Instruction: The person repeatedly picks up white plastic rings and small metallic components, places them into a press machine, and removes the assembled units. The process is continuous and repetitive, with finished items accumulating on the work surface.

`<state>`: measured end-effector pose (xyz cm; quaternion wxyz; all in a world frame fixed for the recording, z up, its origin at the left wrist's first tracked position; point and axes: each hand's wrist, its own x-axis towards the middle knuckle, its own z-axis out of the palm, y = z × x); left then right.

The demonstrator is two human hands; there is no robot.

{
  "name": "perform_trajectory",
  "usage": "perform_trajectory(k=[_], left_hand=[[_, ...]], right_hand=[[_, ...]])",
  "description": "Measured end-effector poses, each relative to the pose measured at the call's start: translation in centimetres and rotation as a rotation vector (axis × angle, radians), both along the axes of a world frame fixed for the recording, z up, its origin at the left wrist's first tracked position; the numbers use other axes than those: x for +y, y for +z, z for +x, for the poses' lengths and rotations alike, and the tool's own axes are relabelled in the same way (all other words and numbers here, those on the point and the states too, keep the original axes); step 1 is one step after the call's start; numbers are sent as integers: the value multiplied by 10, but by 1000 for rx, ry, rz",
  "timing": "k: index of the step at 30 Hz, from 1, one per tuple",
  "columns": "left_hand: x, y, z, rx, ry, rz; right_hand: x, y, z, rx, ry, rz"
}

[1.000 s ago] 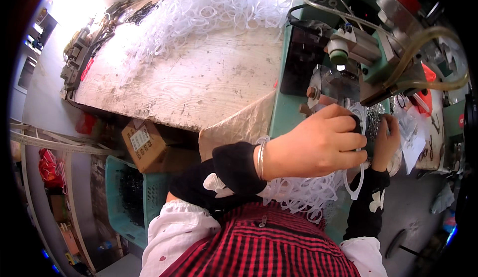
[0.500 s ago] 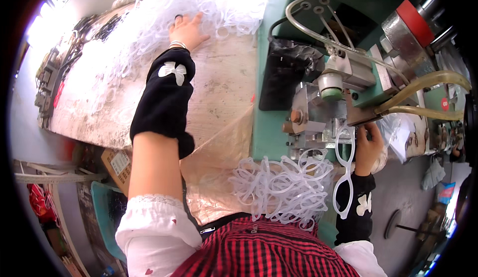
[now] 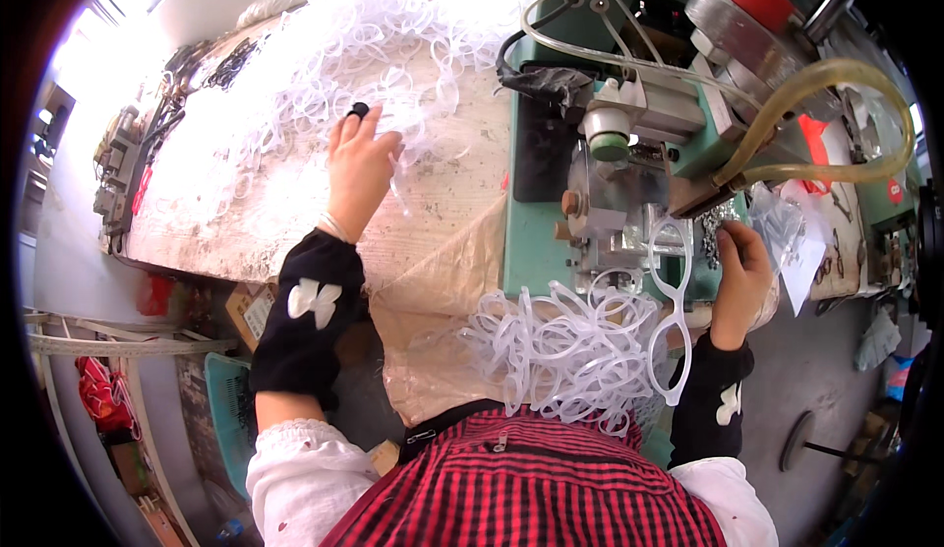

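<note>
My left hand [image 3: 362, 168] is over the pale table at the near edge of a big heap of clear plastic eyeglass frames [image 3: 383, 30]. Its fingers close on a clear eyeglass frame [image 3: 421, 134], whose outline is washed out by glare. At the right, my right hand [image 3: 742, 276] has thumb and forefinger together beside a small pile of shiny metal parts [image 3: 716, 232]; anything pinched there is too small to make out. One white eyeglass frame [image 3: 675, 291] hangs upright at the front of the green machine [image 3: 541, 242], left of my right hand.
A second heap of clear frames [image 3: 560, 350] lies at the table's front edge, against my checked apron [image 3: 521, 478]. Yellowish hoses [image 3: 836, 75] loop above the machine. Plastic bags [image 3: 777, 222] lie at far right. A teal basket [image 3: 228, 409] stands below left.
My left hand has drawn back toward me from the big heap, and its fingers have closed on a frame. My right hand has shifted slightly right, beside the metal parts. The view has shifted.
</note>
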<state>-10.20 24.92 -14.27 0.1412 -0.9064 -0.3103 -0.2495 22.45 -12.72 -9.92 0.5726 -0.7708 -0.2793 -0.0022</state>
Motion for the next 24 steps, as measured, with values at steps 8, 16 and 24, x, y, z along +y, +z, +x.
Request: perform_trajectory(k=[8,16,24], left_hand=[[-37,73,10,-42,-38,-472],[-112,35,116,-732,-196,-656],[-108,54,60,-1190,-34,-515]], right_hand=[[50,56,-46,210,446,420],[58,54,-65,261,368,491],[61,68,-82,487,454,655]])
